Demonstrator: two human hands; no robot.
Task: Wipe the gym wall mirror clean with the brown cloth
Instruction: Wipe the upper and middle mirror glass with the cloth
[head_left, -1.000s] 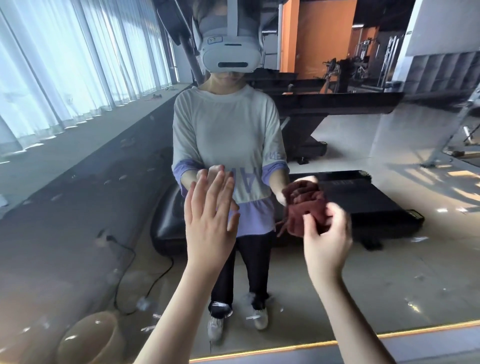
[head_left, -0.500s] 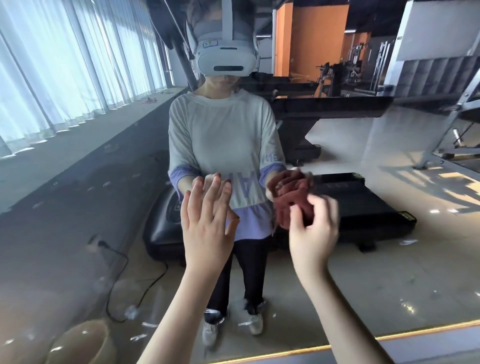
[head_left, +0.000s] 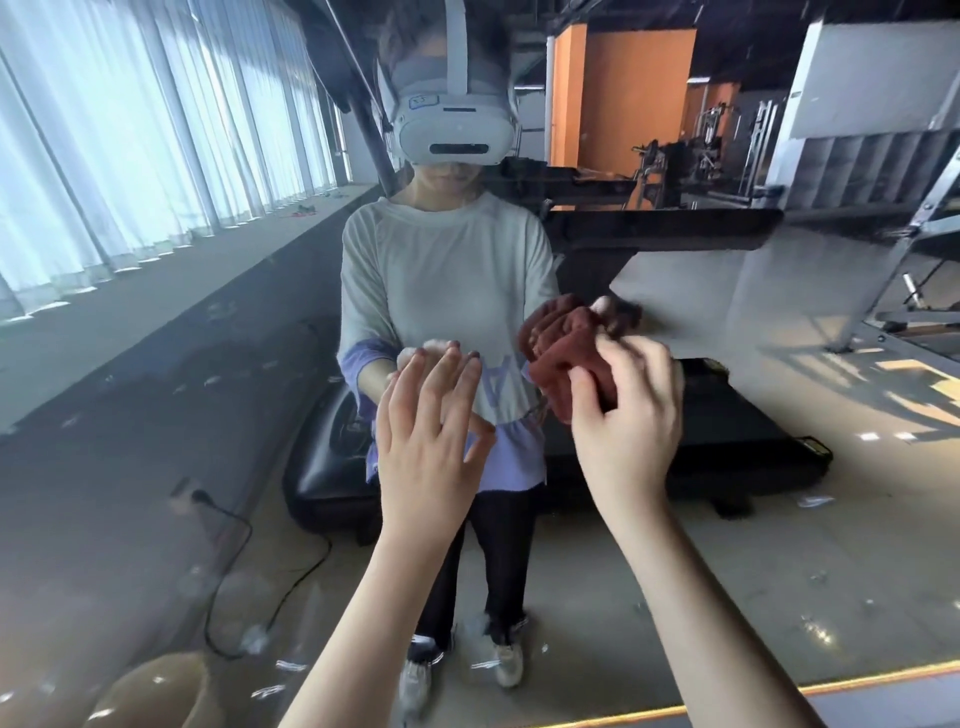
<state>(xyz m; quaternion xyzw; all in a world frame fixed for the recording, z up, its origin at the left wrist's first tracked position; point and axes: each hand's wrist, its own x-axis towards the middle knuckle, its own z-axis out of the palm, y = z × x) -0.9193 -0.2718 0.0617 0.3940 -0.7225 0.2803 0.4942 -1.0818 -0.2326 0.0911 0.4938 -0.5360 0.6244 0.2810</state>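
Right hand (head_left: 626, 415) grip clenches brown cloth (head_left: 566, 358) against mirror (head_left: 779, 519); left hand (head_left: 428, 441) grip released, fingers straight

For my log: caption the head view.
Right hand holds bunched brown cloth to mirror; left hand open beside it.

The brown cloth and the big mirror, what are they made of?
The brown cloth looks like soft, fuzzy fabric, maybe terry or microfibre: it bunches into matte folds where the right hand grips it. The mirror looks like smooth, glossy glass: it gives a sharp reflection, with hazy marks low on the left.
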